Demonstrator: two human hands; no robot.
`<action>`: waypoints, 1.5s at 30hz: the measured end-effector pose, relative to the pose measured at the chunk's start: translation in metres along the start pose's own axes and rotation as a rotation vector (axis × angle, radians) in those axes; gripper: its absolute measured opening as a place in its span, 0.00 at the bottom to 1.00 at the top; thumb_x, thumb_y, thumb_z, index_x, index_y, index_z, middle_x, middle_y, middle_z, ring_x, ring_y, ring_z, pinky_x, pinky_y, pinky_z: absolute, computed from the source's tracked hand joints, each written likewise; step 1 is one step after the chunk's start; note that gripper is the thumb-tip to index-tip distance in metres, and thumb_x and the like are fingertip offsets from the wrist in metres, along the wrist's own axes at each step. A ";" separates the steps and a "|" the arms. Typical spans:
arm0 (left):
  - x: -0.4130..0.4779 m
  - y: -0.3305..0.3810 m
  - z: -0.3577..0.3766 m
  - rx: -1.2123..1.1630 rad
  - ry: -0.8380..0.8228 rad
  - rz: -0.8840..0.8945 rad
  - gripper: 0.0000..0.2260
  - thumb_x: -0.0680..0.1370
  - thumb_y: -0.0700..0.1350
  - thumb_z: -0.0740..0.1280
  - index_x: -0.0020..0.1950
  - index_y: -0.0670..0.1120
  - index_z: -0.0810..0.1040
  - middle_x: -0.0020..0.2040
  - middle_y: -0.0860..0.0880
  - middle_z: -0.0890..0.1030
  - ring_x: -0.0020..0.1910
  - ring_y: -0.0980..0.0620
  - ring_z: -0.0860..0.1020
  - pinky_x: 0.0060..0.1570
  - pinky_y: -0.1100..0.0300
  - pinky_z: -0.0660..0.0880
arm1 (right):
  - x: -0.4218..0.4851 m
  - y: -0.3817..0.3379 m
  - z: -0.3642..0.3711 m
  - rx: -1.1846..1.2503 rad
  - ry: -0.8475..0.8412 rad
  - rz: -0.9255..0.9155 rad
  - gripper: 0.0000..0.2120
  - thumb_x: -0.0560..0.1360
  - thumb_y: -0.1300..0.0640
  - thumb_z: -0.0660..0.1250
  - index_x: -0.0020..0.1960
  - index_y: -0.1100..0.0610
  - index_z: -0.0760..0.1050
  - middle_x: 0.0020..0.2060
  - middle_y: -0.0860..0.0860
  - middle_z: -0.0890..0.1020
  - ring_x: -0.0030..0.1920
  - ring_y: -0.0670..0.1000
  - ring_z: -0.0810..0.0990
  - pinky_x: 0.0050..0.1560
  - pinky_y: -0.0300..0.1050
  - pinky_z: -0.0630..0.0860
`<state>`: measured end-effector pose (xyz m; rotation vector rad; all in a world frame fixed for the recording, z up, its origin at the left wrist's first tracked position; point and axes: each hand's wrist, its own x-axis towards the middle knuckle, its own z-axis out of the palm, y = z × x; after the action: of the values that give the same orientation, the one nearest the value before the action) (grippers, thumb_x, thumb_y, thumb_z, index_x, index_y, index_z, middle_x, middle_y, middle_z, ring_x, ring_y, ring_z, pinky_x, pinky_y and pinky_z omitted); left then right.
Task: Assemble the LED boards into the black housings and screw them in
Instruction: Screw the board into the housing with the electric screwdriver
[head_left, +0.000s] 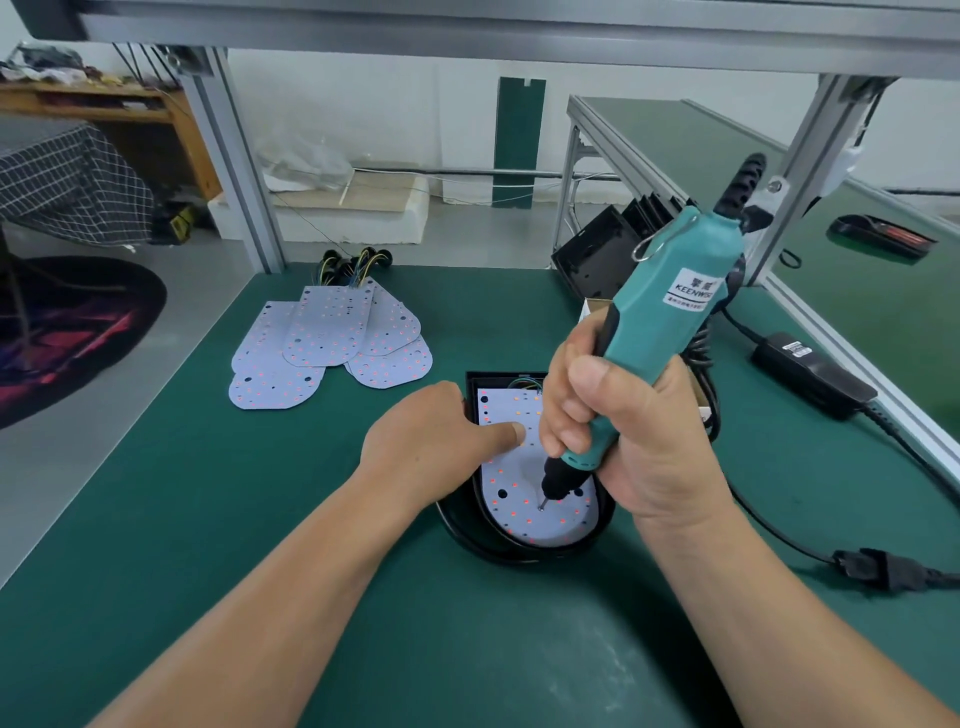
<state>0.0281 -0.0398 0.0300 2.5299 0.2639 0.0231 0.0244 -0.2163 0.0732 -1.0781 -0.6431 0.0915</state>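
Green matting (208, 519) covers your bench, framed by aluminium posts (234, 171), with a second green-topped bench running off to your right.

From your head camera, the black housing (467, 540) sits just in front of you on the mat with a white LED board (506, 470) seated inside it. Your left hand (426, 441) steadies it from the left: the fingers curl down over the housing's left wall, and the thumb (506, 434) lies flat on the board. Your right hand (623, 431) is wrapped firmly round the teal electric screwdriver (670, 291), which tilts away from you. Its bit (541, 505) meets the board near the rounded end.

A loose pile of spare LED boards (322, 348) lies further back on the left, with their wire tails (353, 262) at the far edge. More black housings (602, 254) stand stacked behind the screwdriver. A black power adapter (810, 374) lies at the bench's right edge.
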 end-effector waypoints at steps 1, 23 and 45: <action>0.000 0.000 0.000 -0.008 -0.003 -0.006 0.28 0.67 0.70 0.72 0.35 0.51 0.61 0.25 0.56 0.63 0.26 0.52 0.63 0.30 0.57 0.59 | 0.000 0.000 0.000 -0.003 -0.004 0.001 0.09 0.73 0.59 0.68 0.39 0.55 0.68 0.29 0.53 0.68 0.24 0.51 0.67 0.31 0.45 0.73; -0.008 -0.004 -0.040 -1.543 -0.422 -0.278 0.13 0.82 0.27 0.56 0.63 0.30 0.76 0.41 0.43 0.80 0.31 0.56 0.73 0.23 0.68 0.66 | 0.017 -0.010 -0.048 0.487 0.672 -0.082 0.09 0.82 0.58 0.65 0.42 0.54 0.77 0.34 0.48 0.71 0.31 0.46 0.68 0.35 0.39 0.73; -0.040 0.018 -0.015 -1.349 -0.691 -0.064 0.07 0.77 0.45 0.74 0.48 0.42 0.88 0.40 0.46 0.79 0.28 0.58 0.68 0.24 0.68 0.61 | 0.012 -0.024 -0.039 0.548 0.651 -0.148 0.04 0.81 0.57 0.66 0.47 0.55 0.74 0.36 0.47 0.71 0.33 0.46 0.68 0.36 0.39 0.72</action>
<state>-0.0090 -0.0538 0.0541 1.0823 0.0047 -0.5082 0.0489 -0.2540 0.0866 -0.4759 -0.0868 -0.1991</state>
